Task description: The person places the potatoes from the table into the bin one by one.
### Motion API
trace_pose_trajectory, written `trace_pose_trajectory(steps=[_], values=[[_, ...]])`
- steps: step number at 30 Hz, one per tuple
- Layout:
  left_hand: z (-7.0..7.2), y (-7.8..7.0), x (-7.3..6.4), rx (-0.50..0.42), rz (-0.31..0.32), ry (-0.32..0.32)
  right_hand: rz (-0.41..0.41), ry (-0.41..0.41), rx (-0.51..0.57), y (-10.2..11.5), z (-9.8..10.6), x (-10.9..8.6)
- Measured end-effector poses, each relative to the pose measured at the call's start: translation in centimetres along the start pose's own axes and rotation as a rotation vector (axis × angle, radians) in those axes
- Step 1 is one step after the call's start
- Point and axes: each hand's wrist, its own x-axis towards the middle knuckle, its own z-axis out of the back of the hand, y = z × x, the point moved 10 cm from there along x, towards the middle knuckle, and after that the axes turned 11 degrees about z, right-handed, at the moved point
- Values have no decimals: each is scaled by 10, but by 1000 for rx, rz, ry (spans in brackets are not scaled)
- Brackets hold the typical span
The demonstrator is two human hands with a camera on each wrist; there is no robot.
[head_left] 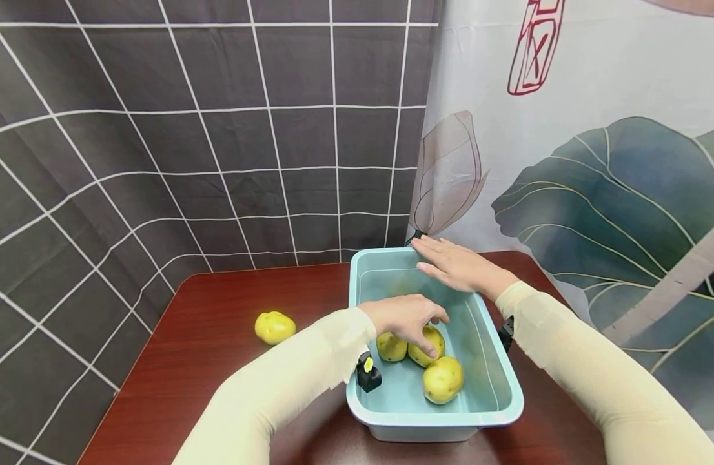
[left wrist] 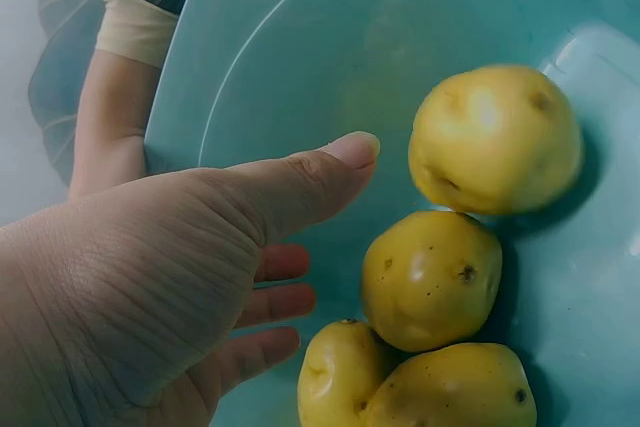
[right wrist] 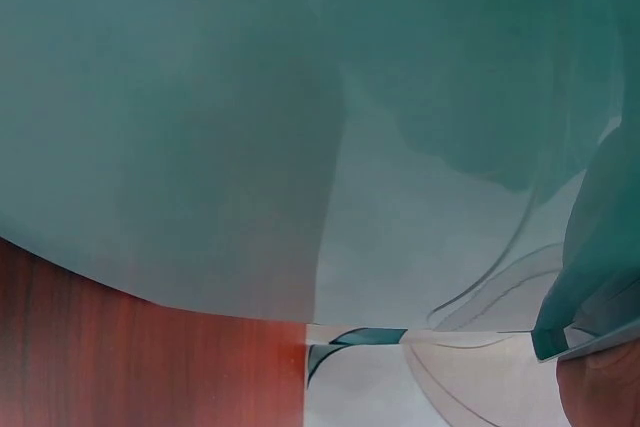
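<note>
Several yellow potatoes (head_left: 443, 380) lie on the floor of a light blue plastic bin (head_left: 435, 418). My left hand (head_left: 405, 318) hovers inside the bin just above them, thumb and fingers apart, holding nothing. From the left wrist, its thumb points toward a rounded potato (left wrist: 432, 280), with another potato (left wrist: 495, 139) beside that one. At the bin's far right corner my right hand (head_left: 458, 266) rests with fingers extended along the rim. The right wrist view mostly shows the bin's outer wall (right wrist: 200, 147), with only a bit of the hand at the lower right edge.
One more yellow potato (head_left: 274, 327) sits on the red-brown wooden table (head_left: 217, 349), left of the bin. Behind the table hang a dark grid-patterned cloth (head_left: 299, 135) and a white cloth with leaf prints (head_left: 479, 51).
</note>
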Motion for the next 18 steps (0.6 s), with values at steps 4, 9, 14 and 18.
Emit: trace_pose_trajectory(steps=[4,9,14,18], values=[[1,0,-1,0,3,-4,2,3,3,1,1,0],[2,0,-1,6,5,-9,2,3,-5,0,1,0],[2,0,-1,5,12,-5,0,1,-12,0,0,0],[0,0,-2,-3,22,6,1,11,-17,0,-1,0]])
